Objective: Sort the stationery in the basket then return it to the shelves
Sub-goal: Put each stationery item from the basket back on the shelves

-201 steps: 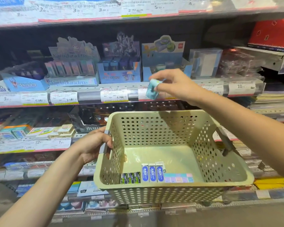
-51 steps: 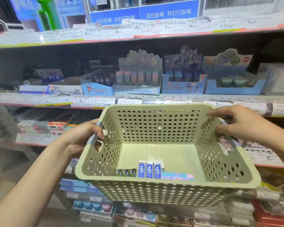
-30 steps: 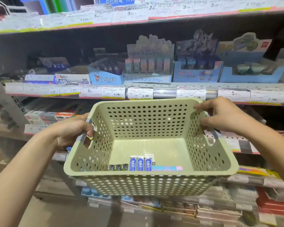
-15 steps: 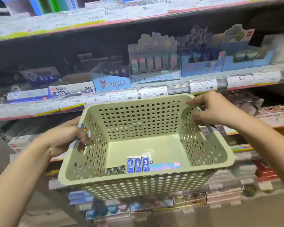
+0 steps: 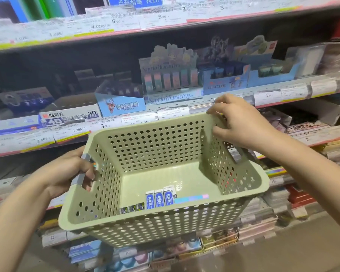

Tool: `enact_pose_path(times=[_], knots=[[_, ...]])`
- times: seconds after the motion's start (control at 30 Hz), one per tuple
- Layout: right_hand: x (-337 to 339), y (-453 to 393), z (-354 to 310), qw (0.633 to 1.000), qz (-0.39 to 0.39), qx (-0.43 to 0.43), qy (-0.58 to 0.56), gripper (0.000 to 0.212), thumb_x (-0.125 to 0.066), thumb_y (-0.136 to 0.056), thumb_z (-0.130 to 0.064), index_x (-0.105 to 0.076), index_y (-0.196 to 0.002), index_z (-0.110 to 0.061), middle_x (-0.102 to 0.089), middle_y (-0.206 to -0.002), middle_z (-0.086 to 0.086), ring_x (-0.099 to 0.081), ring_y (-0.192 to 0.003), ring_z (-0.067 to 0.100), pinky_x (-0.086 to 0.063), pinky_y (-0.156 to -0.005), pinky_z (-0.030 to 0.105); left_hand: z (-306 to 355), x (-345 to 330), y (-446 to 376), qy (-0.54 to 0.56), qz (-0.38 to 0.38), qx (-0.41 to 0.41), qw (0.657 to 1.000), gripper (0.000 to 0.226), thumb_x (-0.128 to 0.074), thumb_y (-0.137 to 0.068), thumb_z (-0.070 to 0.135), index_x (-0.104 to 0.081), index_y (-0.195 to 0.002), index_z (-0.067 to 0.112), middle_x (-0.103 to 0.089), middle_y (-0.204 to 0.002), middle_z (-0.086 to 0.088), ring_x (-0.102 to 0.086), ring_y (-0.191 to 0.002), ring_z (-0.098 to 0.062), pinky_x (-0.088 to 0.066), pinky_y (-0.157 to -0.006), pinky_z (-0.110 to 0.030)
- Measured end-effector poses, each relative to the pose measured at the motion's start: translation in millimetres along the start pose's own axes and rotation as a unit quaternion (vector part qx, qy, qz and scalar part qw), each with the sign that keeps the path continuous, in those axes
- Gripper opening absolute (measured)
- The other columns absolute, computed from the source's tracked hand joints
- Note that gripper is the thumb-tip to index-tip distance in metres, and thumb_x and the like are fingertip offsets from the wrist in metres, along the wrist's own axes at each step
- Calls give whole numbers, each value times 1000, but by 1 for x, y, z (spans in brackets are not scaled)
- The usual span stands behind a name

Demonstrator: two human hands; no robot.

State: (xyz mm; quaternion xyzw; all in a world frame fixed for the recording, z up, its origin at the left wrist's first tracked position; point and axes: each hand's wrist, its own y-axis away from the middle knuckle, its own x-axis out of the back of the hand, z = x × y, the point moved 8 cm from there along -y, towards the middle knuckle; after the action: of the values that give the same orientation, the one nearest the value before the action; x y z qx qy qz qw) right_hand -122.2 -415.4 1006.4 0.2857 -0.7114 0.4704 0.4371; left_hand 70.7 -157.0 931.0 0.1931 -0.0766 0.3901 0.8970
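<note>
The left hand point(image 5: 67, 173) is gripping the grey handle point(image 5: 82, 169) at the basket's nine o'clock side, fingers curled through the slot. The right hand point(image 5: 238, 122) is hovering at the two o'clock corner of the rim, fingers loosely bent and holding nothing; whether the fingertips are touching the rim I cannot tell.

The green perforated basket point(image 5: 145, 224) is tilting toward the person, so its contents are lying in a row against the six o'clock wall: three small dark erasers point(image 5: 133, 209), three blue-sleeved erasers point(image 5: 159, 199) just beside them, and a pastel strip of erasers point(image 5: 190, 198) toward four o'clock.

Beyond the rim, at about eleven o'clock, a 4D eraser box point(image 5: 67, 116) is sitting on the shelf point(image 5: 283, 93).

Judging by this, the next step is picking one kind out. Doing it well means keeping the left grip firm and the tilt steady, reaching to six o'clock, and pinching the whole matching group before finding its display box.
</note>
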Motion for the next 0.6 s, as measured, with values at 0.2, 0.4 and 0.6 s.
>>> enact_pose_path(times=[0.2, 0.4, 0.6], knots=[[-48, -13, -57, 948, -279, 146, 46, 21, -65, -82, -26, -68, -102, -18, -68, -100, -1, -61, -87, 16, -50, -72, 28, 9, -21, -5, -3, 5, -3, 1000, 55, -47, -44, -8, -55, -97, 4, -51, -78, -20, -50, -54, -28, -46, -39, -27], [-155, 16, -55, 784, -592, 146, 116, 18, -74, -78, -21, -69, -85, -5, -65, -75, 4, -59, -65, 14, -51, -62, 25, 19, -39, -10, -3, 14, -19, 1000, 43, -36, -69, -23, -57, -88, 9, -53, -68, -15, -51, -53, -25, -45, -40, -24], [-193, 20, -47, 803, -562, 115, 163, 24, -72, -79, -19, -62, -95, -3, -54, -66, 4, -50, -54, 16, -46, -48, 25, 23, -46, -8, 16, 28, -22, 999, 40, -46, -60, -17, -58, -85, 11, -58, -62, -10, -52, -63, -26, -44, -53, -29]])
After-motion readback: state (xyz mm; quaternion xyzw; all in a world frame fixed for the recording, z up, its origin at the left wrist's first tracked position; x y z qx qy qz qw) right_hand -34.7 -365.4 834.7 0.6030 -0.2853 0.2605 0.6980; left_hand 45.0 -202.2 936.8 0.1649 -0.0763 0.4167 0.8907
